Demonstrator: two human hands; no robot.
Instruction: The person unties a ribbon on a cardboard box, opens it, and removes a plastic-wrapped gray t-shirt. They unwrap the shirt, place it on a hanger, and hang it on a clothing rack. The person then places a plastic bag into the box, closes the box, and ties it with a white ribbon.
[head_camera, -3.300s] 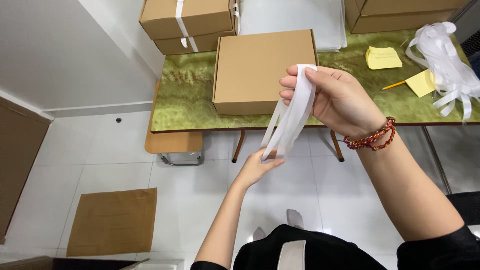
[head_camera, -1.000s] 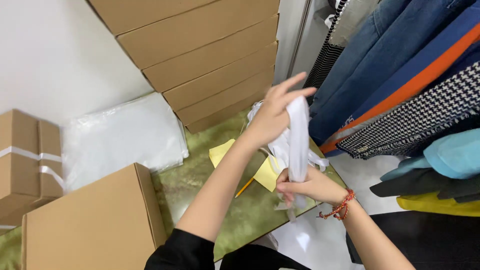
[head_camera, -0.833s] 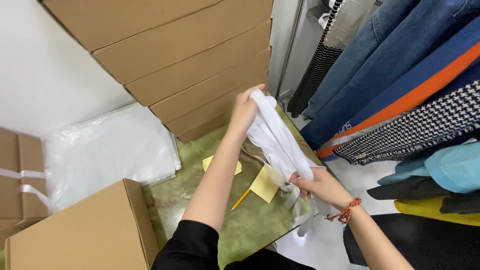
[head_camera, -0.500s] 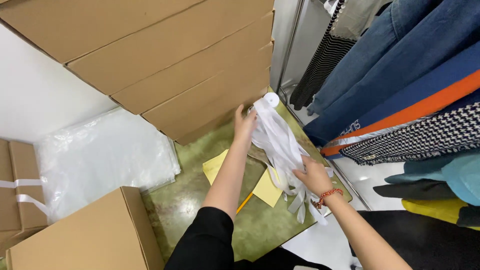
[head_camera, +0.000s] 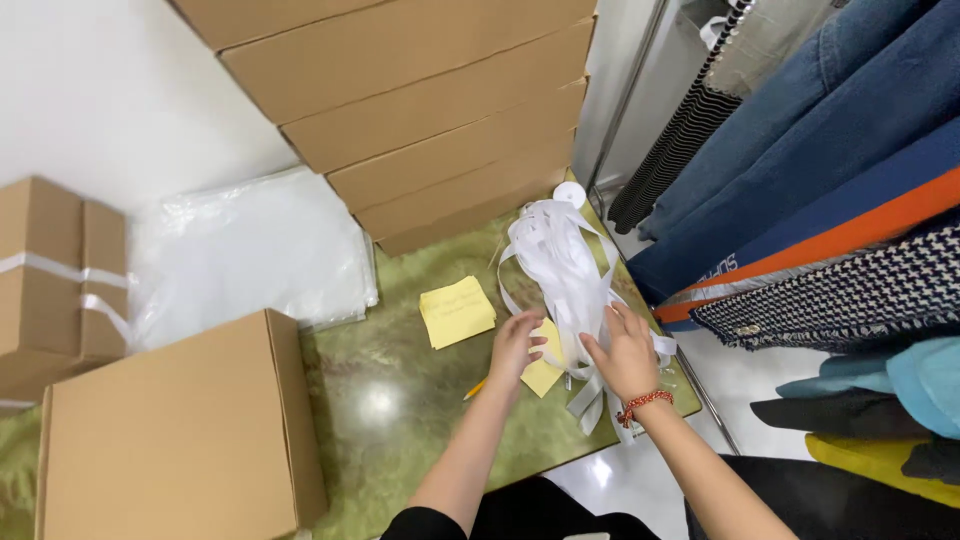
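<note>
White ribbon strips (head_camera: 560, 265) lie heaped at the green table (head_camera: 400, 400)'s far right edge. My left hand (head_camera: 516, 347) and right hand (head_camera: 622, 350), fingers spread and gripping nothing, rest on the heap's near end, beside a yellow notepad (head_camera: 457, 311) and stacked cardboard boxes (head_camera: 420, 110).

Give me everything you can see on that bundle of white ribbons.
The ribbon bundle is a loose heap of many flat white strips, glossy like satin or plastic tape, looped and tangled. It lies on the green table near its right edge, beside the stacked boxes. Loose ends hang over the table edge. The left hand and right hand both rest on its near end. It partly covers a yellow note.
</note>
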